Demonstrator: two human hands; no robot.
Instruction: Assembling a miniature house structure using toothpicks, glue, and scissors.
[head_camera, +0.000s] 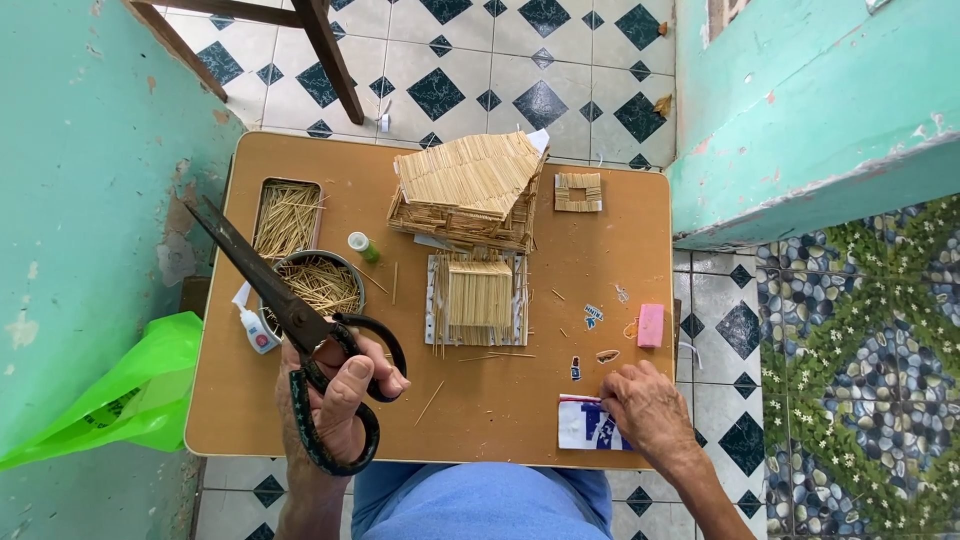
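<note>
Scissors (290, 320), large, dark and long-bladed, were what I logged first in the head view: the left hand (335, 400) was closed through and around the black loop handles, with the thumb across the upper loop, and the blades pointed up and to the left, out over the edge of the small brown table (620, 300). I could not tell whether the blades were fully shut; they looked nearly together. I judged the tool heavy at the blade end, rigid and sharp, best taken by the loops as held. The right hand (650, 410) lay knuckles up on the near edge of the table, fingertips pressing on a piece of white and blue printed paper (585, 425); whether it pinched the sheet or only pinned it flat I could not tell. That paper I judged light, limp and easily torn, best held at an edge, flat against the table. Small paper offcuts (592, 318) lay just beyond it, and a pink block (650, 325) stood near them. Further back sat a model house of straw-coloured sticks (468, 190), which I judged fragile, a flat stick panel (478, 298), a round tin of loose sticks (320, 283), a rectangular tin (287, 215) and a small glue bottle (255, 330).
</note>
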